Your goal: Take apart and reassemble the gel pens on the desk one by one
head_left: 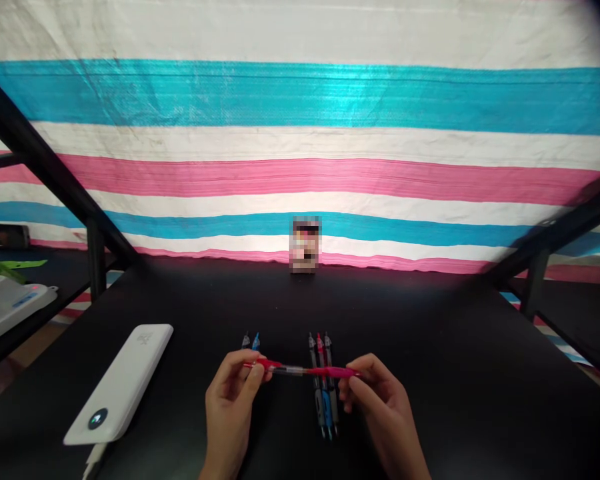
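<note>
A red pen (294, 371) with a clear section in its middle is held level above the black table. My left hand (233, 393) pinches its red left end between thumb and fingers. The pink right end is pinched by my right hand (383, 393). Below and behind it, a row of pens (325, 403) lies side by side, with black and red tops and grey and blue lower parts; the held pen crosses in front of them. Beyond my left hand, the tips of a dark pen (245, 341) and a blue pen (256, 341) show, the rest hidden by the hand.
A white power bank (123, 380) with a cable (95, 460) plugged in lies on the black table (205, 300) at left. A small blurred item (305, 247) stands at the back before a striped sheet (300, 177). Black frame bars (60, 167) flank the table; a white device (13, 303) sits far left.
</note>
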A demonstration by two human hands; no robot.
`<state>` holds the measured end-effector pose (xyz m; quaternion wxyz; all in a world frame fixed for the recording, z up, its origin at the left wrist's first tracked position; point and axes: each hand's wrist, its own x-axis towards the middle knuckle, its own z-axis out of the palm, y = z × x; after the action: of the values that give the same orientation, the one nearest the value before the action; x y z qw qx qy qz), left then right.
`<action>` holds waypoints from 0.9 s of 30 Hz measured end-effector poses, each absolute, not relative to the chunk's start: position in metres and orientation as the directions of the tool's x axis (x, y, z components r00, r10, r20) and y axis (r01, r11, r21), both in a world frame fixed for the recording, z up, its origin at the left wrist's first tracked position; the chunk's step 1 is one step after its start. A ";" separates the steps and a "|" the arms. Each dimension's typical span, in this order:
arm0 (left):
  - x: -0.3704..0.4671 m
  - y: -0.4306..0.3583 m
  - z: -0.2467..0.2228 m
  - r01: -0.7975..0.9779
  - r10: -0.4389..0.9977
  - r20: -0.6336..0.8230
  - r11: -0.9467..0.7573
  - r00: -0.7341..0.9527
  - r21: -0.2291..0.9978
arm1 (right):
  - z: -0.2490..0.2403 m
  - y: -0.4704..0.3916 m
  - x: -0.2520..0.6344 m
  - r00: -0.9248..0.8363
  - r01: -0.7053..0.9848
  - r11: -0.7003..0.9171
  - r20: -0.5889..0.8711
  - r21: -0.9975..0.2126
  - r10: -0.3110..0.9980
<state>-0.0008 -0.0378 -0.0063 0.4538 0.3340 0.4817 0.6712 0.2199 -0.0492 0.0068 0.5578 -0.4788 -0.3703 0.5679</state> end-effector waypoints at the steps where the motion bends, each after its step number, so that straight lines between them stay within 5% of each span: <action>1: -0.001 -0.037 -0.006 -0.300 0.929 0.006 -0.125 -0.370 0.946 | 0.006 -0.049 0.221 0.105 -0.288 -0.088 -0.123 -0.953 0.987; 9: -0.003 -0.036 -0.010 -0.378 0.923 -0.017 -0.141 -0.384 0.915 | 0.007 -0.052 0.231 0.215 -0.335 0.000 -0.077 -0.942 0.974; 27: -0.001 -0.036 -0.006 -0.382 0.927 -0.030 -0.125 -0.374 0.916 | 0.006 -0.054 0.229 0.160 -0.224 0.012 -0.025 -0.974 0.987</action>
<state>-0.0010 -0.0357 -0.0058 0.4746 0.2958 0.4607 0.6892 0.2293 -0.0543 0.0058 0.5905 -0.4807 -0.3966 0.5128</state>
